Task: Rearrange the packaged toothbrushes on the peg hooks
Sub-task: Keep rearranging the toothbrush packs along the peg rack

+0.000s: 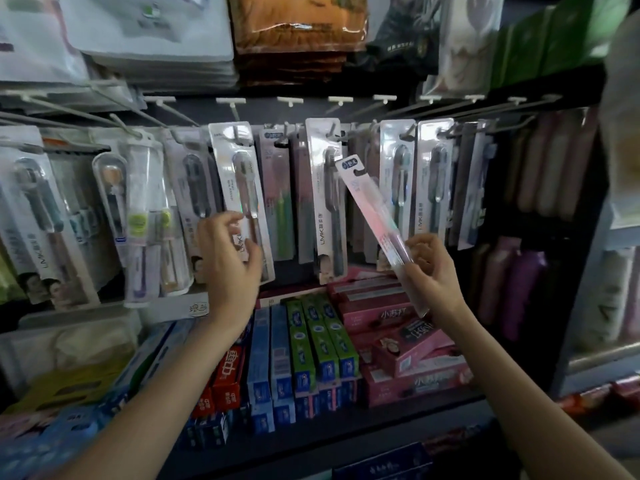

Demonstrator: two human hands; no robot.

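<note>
My right hand grips the lower end of a slim pink toothbrush pack, held off the hooks and tilted up to the left, its blue-logo hang tab free in the air. My left hand is at the lower part of a white LMK toothbrush pack that hangs on a peg hook, thumb and curled fingers on either side of the card. More white LMK packs hang to the right, with pink packs behind them.
A row of grey peg hooks runs along the back panel. Toothpaste boxes fill the shelf below the hands. Travel toothbrush kits hang at left, bottles stand at right, and bagged goods hang above.
</note>
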